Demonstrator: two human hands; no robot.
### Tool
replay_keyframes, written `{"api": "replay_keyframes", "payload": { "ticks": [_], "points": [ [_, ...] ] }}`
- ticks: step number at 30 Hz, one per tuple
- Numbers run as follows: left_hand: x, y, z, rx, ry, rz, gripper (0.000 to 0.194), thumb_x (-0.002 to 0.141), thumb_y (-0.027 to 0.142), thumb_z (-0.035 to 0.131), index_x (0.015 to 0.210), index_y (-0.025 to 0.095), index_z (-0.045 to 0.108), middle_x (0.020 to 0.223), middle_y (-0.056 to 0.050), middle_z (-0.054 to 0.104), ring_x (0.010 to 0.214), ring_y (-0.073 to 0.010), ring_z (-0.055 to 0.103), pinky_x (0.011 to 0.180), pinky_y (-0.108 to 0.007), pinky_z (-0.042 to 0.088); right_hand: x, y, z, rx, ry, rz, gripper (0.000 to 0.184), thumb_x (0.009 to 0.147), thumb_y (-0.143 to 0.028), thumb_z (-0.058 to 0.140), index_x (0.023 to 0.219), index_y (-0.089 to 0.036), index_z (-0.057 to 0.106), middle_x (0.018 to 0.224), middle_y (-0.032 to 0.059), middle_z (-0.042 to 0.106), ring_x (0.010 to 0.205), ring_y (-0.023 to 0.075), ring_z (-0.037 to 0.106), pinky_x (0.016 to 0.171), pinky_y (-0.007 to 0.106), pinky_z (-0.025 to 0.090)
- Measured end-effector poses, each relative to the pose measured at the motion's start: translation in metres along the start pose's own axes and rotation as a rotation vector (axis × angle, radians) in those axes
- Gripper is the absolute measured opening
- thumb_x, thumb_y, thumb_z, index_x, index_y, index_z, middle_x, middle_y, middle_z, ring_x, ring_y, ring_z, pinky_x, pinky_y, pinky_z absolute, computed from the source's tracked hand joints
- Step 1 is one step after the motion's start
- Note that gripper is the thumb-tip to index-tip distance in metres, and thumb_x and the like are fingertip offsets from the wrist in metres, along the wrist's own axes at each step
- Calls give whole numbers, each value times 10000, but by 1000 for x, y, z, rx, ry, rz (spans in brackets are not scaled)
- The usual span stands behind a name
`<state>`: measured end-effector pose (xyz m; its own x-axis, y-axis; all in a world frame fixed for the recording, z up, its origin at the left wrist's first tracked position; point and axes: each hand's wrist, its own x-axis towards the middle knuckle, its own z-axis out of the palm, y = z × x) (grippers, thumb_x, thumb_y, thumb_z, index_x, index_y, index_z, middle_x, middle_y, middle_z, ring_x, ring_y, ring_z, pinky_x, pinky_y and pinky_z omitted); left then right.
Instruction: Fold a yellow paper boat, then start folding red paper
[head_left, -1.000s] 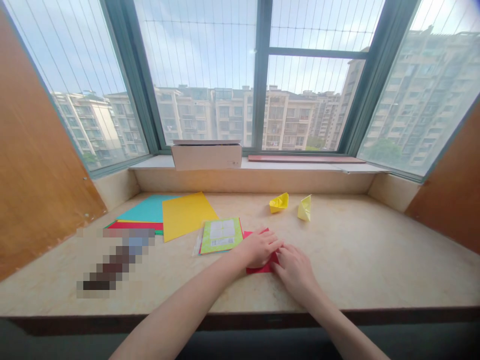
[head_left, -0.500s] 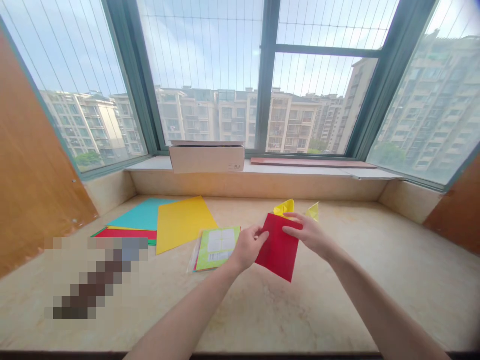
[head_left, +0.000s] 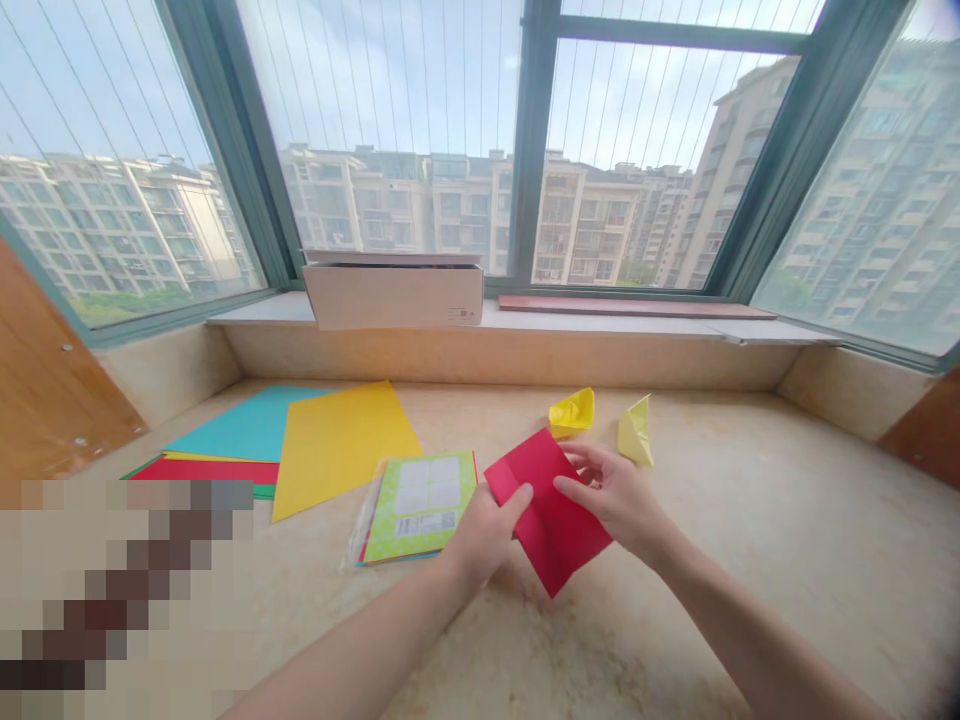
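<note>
A sheet of red paper point(head_left: 551, 525) is held up off the stone ledge, tilted, with a crease showing across it. My left hand point(head_left: 487, 525) grips its left edge, thumb on the front face and fingers behind. My right hand point(head_left: 611, 495) pinches the upper right edge, the thumb in front and the other fingers curled behind, partly hidden. Just beyond the red paper sit a bright yellow folded paper boat point(head_left: 572, 412) and a pale yellow folded paper piece point(head_left: 636, 432), both apart from my hands.
To the left lies a plastic-wrapped pack of coloured paper point(head_left: 420, 505). Farther left are a large yellow sheet point(head_left: 341, 450), a blue sheet point(head_left: 232, 425) and a red sheet point(head_left: 217, 472). A white box point(head_left: 394, 298) and a reddish board point(head_left: 637, 307) rest on the windowsill. A blurred patch covers the lower left.
The red paper has turned and tilted, and a crease now shows on it. My right hand has shifted down its edge. The yellow folded pieces are more exposed as the view moved.
</note>
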<state>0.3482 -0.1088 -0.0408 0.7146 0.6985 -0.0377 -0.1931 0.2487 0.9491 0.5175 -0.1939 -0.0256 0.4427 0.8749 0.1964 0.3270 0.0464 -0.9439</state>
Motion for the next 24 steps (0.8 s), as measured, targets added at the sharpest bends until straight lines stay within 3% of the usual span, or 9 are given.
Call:
{"api": "replay_keyframes", "payload": {
  "ticks": [2, 5, 9, 12, 17, 20, 24],
  "points": [
    [0, -1, 2, -13, 43, 2, 430, 849, 415, 734, 1170, 133, 688, 1023, -113, 772, 899, -271, 737, 790, -358, 591, -6, 1, 3, -79, 60, -65, 412, 856, -321, 729, 1252, -217, 686, 963, 59, 716, 759, 198, 636, 680, 358, 544],
    [-2, -3, 3, -16, 99, 20, 444, 821, 420, 771, 1154, 137, 692, 1025, -109, 771, 920, -281, 732, 783, -361, 596, -16, 0, 11, -223, 156, -285, 297, 921, -256, 642, 1208, -243, 718, 914, 41, 678, 728, 179, 600, 662, 339, 536],
    [-5, -2, 5, -46, 142, 43, 395, 809, 427, 785, 1055, 131, 699, 986, -109, 767, 929, -282, 726, 790, -356, 593, -27, -1, 21, -408, 121, -562, 346, 984, -174, 523, 1229, -306, 729, 957, 47, 638, 793, 187, 605, 668, 328, 541],
    [-9, 1, 6, -84, 103, 44, 374, 845, 447, 750, 1040, 131, 702, 996, -118, 763, 930, -278, 729, 785, -348, 590, -31, -2, 28, -541, 94, -660, 397, 983, -151, 522, 1303, -313, 692, 1082, 75, 638, 919, 222, 613, 763, 382, 569],
    [-13, 5, 6, -180, 79, 82, 434, 865, 479, 730, 1140, 145, 704, 1060, -117, 760, 1004, -278, 722, 817, -331, 591, -34, -4, 33, -608, 53, -683, 452, 990, -156, 539, 1415, -295, 606, 1401, 117, 548, 1221, 288, 552, 999, 503, 539],
    [-12, 3, 4, -195, 58, 94, 461, 854, 527, 733, 1109, 144, 722, 1045, -112, 766, 1016, -282, 722, 833, -329, 589, -35, -6, 33, -579, -11, -641, 458, 1009, -198, 529, 1443, -334, 578, 1454, 105, 513, 1286, 300, 526, 1034, 516, 527],
    [-9, 3, 3, -162, 116, 97, 498, 815, 567, 760, 1077, 144, 731, 1015, -102, 773, 979, -276, 730, 827, -323, 585, -37, -8, 33, -502, -96, -527, 420, 1016, -264, 526, 1413, -377, 605, 1482, 80, 512, 1334, 314, 515, 1091, 536, 485]
  ]
}}
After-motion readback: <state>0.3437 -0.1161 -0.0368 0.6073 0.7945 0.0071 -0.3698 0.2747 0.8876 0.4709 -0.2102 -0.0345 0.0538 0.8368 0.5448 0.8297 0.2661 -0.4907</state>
